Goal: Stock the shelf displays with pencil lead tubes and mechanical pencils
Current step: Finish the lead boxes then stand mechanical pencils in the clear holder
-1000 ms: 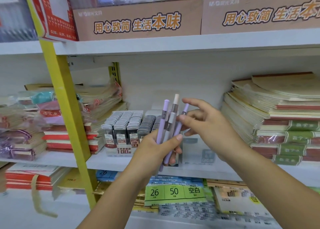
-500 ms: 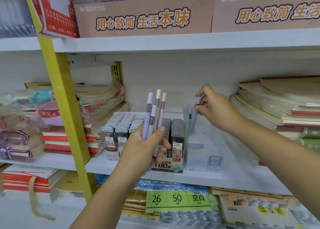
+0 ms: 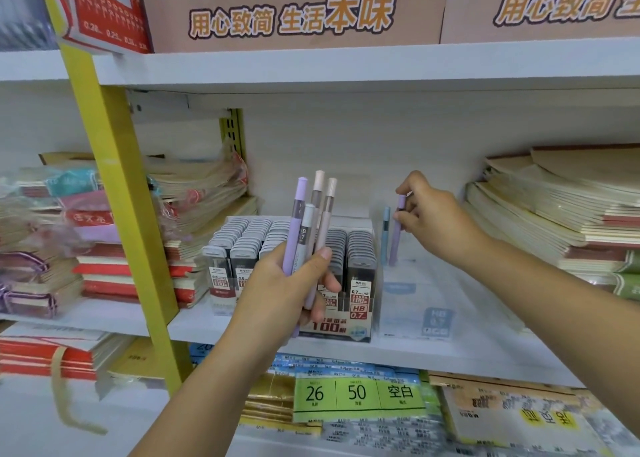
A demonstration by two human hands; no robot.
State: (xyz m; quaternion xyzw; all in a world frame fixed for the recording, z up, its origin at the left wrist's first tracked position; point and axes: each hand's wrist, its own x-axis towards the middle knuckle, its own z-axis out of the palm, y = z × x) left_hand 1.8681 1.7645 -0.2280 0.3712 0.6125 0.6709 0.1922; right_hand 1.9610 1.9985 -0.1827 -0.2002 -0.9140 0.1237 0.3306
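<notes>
Blur smears the clear display box [image 3: 415, 318]; we cannot trace its right wall. Our left hand [image 3: 280, 287] hides the middle rows of the lead tube display [image 3: 360, 276] and the lower ends of its own pencils. Counted: four mechanical pencils [image 3: 294, 235] in the left hand, fingers wrapped round them: one purple, one white, two pale pink. Two more stand at the back of the clear box on the middle shelf [image 3: 485, 352]: a blue pencil [image 3: 385, 238] and a purple pencil [image 3: 396, 238], its top pinched by the right hand [image 3: 436, 217]. Bare shelf lies between box and notebook stack [image 3: 554, 214]; the upper shelf [image 3: 346, 65] is well above both hands.
</notes>
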